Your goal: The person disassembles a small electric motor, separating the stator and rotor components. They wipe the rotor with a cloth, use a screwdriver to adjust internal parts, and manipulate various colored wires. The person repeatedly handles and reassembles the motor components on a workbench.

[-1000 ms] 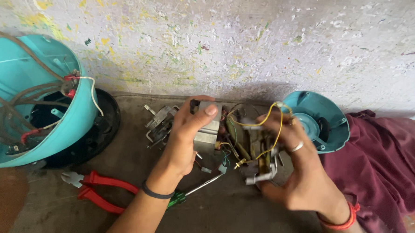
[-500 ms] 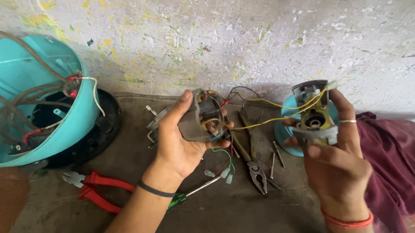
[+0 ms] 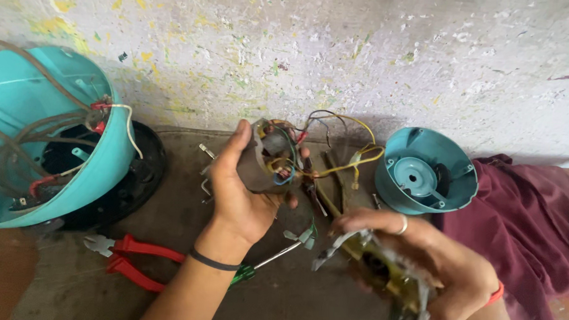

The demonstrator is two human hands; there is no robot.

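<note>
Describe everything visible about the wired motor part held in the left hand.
The motor part is a greyish metal piece with coloured wires, yellow, red, green and black, running from it. The left hand grips it from the side and lifts it above the floor, thumb and fingers wrapped round it. Yellow wires loop out to its right, toward the teal cup-shaped housing.

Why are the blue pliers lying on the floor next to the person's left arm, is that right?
Not quite: the pliers have red handles, not blue. The head view shows them lying on the floor beside the left arm, as you said. The left hand holds a wired motor part above them.
</note>
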